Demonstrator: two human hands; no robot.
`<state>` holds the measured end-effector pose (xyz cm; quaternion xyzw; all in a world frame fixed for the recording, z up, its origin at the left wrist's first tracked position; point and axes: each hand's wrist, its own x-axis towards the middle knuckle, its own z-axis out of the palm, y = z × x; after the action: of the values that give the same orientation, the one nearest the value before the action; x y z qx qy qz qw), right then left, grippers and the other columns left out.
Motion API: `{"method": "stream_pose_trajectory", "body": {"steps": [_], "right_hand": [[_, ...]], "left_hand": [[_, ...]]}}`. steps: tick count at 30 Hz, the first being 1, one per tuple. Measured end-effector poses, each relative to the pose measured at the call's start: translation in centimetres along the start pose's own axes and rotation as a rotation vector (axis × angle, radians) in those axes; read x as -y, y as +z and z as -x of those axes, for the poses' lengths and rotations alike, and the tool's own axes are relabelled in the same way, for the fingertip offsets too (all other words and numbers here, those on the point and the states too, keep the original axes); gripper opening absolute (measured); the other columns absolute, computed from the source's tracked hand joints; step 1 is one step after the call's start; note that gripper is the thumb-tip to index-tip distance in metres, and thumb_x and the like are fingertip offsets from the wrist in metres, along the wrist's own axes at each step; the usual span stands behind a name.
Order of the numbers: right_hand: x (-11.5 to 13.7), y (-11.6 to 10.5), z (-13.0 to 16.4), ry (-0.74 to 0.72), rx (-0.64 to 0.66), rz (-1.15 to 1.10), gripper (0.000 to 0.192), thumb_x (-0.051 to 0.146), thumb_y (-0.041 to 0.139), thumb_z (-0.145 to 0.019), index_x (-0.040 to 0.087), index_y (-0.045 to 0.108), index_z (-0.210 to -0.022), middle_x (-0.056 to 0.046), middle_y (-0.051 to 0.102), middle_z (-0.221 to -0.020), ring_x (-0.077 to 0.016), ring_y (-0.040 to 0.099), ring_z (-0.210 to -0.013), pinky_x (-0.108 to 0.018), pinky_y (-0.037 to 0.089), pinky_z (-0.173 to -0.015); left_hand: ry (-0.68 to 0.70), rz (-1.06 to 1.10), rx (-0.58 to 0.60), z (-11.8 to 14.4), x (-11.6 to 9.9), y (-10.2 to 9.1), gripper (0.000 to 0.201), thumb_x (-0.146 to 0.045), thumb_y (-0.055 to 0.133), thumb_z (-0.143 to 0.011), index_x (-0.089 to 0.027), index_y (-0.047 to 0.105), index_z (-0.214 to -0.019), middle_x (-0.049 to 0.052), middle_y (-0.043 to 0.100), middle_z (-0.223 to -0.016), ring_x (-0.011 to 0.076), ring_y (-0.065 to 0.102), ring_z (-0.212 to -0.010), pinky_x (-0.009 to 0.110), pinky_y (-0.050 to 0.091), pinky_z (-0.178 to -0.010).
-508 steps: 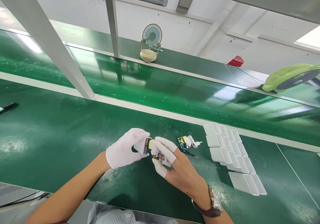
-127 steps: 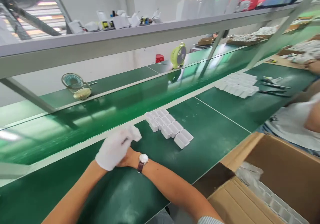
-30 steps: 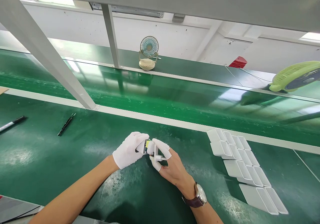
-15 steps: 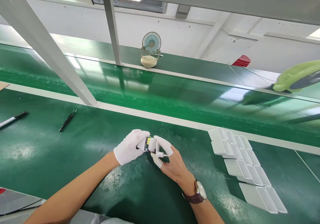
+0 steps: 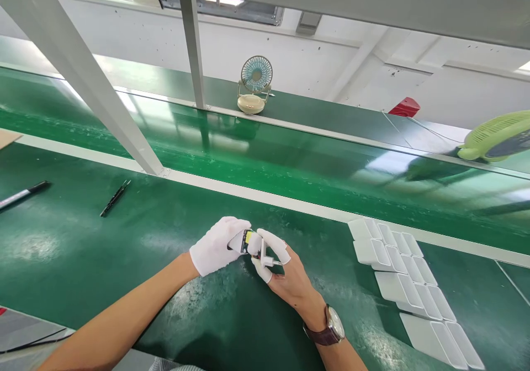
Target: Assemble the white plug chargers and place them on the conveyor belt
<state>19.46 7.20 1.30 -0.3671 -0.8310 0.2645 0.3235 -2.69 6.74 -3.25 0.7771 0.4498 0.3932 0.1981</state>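
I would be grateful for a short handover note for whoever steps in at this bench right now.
Left hand, in a full white glove, grips a small white housing above the green bench.
Right hand, with white cots on the fingertips only, pinches the circuit board at the housing's open end, with a white plug part beside it.
The board looks partly in; how far it is seated is hidden.
Empty white housings lie in rows on the right.
A black tool and a marker lie on the left, untouched.
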Motion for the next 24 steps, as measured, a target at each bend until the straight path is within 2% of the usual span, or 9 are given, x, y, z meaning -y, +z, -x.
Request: {"method": "stream_pose_trajectory", "body": {"steps": [6,11,16,24], "right_hand": [[0.12,-0.02,0.03,-0.005,-0.022,0.019,0.059,0.020,0.059,-0.091,0.030,0.040,-0.145,-0.008,0.069,-0.114,-0.0241,0.069,-0.097,-0.039,0.060,-0.086],[0.18,-0.21,-0.07,0.005,-0.017,0.006,0.055,0.021,0.059,-0.091,0.028,0.043,-0.143,-0.007,0.070,-0.107,-0.0219,0.069,-0.091,-0.037,0.060,-0.082],[0.03,-0.15,-0.11,-0.016,-0.032,0.029,0.052,0.022,0.057,-0.092,0.027,0.045,-0.142,-0.008,0.070,-0.112,-0.0210,0.069,-0.093,-0.035,0.059,-0.084],[0.06,-0.13,-0.27,-0.045,-0.037,0.022,0.053,0.020,0.059,-0.092,0.027,0.044,-0.142,-0.006,0.070,-0.101,-0.0213,0.068,-0.092,-0.036,0.059,-0.085]], "left_hand": [[-0.001,-0.008,0.002,0.09,0.07,0.00,0.066,-0.003,0.062,-0.075,-0.027,0.046,-0.135,0.009,0.063,-0.125,0.0262,0.059,-0.119,0.045,0.054,-0.099],[0.025,-0.015,-0.007,-0.02,0.29,-0.02,0.068,-0.003,0.063,-0.074,-0.027,0.045,-0.135,0.009,0.063,-0.123,0.0262,0.060,-0.117,0.045,0.055,-0.097],[0.062,-0.012,-0.016,-0.16,0.36,-0.07,0.067,-0.002,0.063,-0.074,-0.026,0.045,-0.134,0.009,0.064,-0.122,0.0261,0.060,-0.116,0.045,0.055,-0.096],[0.041,-0.021,-0.021,-0.10,0.23,0.02,0.064,-0.005,0.065,-0.077,-0.026,0.045,-0.134,0.010,0.063,-0.122,0.0264,0.060,-0.115,0.046,0.054,-0.097]]}}
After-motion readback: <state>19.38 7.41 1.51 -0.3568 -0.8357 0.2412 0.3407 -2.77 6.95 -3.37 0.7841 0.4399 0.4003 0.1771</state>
